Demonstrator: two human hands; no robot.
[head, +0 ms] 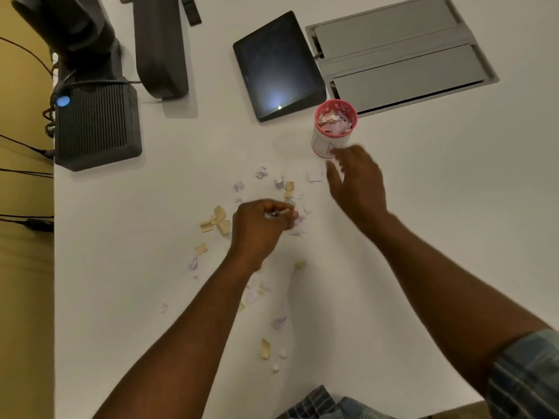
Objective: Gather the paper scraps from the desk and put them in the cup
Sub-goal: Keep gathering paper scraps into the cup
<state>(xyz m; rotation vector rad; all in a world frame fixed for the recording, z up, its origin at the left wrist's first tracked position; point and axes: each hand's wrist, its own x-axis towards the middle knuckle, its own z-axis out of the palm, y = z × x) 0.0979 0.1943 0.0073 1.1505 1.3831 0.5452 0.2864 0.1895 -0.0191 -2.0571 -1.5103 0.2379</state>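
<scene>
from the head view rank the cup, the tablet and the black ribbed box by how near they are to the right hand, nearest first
1. cup: just beyond the right hand, by its fingers.
2. tablet: farther back, left of the cup.
3. black ribbed box: far left, at the desk's edge.

cup [332, 131]: 1 | tablet [276, 66]: 1 | hands: 2 | scraps: many

White tabletop [423, 207]: paper scraps [217, 220] scattered mid-surface; cup [331, 133] and dark tablet [276, 66] toward far edge; black ribbed box [96, 125] at left edge.
</scene>
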